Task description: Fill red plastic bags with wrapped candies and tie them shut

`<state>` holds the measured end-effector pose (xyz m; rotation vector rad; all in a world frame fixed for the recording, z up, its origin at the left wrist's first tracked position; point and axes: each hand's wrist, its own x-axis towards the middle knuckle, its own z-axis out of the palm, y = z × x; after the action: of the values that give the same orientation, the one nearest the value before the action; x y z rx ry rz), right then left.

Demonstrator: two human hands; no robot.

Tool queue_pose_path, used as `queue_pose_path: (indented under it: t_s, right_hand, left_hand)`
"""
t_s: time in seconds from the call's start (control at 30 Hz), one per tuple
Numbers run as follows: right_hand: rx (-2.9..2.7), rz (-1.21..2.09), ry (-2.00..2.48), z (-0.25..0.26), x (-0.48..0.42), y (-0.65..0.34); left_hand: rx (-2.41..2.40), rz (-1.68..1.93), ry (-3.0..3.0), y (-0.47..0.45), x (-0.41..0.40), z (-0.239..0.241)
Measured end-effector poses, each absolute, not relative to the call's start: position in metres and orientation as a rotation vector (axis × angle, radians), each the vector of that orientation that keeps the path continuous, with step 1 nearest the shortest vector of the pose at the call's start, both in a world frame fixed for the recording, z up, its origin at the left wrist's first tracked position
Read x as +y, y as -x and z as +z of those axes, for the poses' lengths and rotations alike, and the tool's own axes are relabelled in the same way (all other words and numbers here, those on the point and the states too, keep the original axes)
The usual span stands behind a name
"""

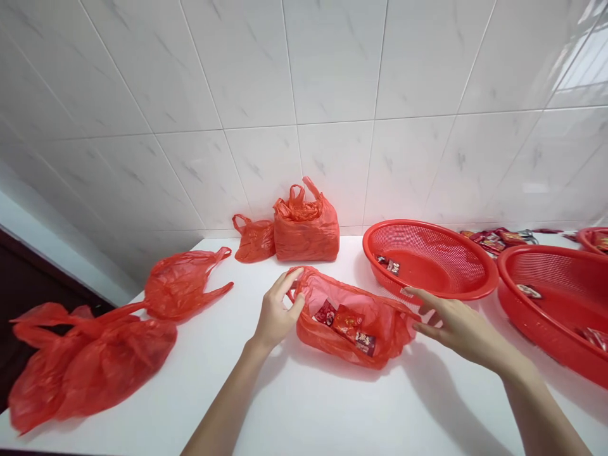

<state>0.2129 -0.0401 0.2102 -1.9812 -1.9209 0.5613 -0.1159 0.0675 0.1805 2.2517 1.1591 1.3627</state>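
A red plastic bag [327, 345] lies with its mouth spread wide on the white table, between my hands. Inside it are several small red snack packets [349, 321]. My left hand [280, 309] has its thumb and fingers around the bag's left rim, by the handle. On the opposite side, my right hand [449, 320] is at the bag's right handle, its fingers apart and touching the edge. Just beyond that hand stands a red mesh basket [430, 259] with a few small packets [390, 265] in it.
A second red basket [546, 316] stands at the right, holding a few packets. More packets [503, 239] lie behind the baskets. A filled red bag [306, 237] and a smaller bag [256, 240] stand by the tiled wall. Other red bags [104, 364] lie at the left.
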Motion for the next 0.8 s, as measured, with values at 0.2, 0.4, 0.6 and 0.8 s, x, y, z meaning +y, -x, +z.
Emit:
queue_pose_path:
  t_s: [0.2, 0.4, 0.6, 0.8]
  right_hand:
    - [-1.736, 0.644, 1.826, 0.226, -0.035, -0.208]
    - [-1.914, 0.405, 2.184, 0.199, -0.023, -0.162]
    - [-1.88, 0.282, 2.224, 0.182, -0.014, -0.146]
    - [-1.719, 0.384, 1.917, 0.197, -0.011, -0.159]
  left_hand:
    - [1.252, 1.217, -2.362, 0.13, 0.068, 0.202]
    - [1.285, 1.096, -2.415, 0.137, 0.064, 0.216]
    - [1.309, 1.094, -2.437, 0.141, 0.063, 0.219]
    - [1.355, 1.087, -2.529, 0.149, 0.065, 0.231]
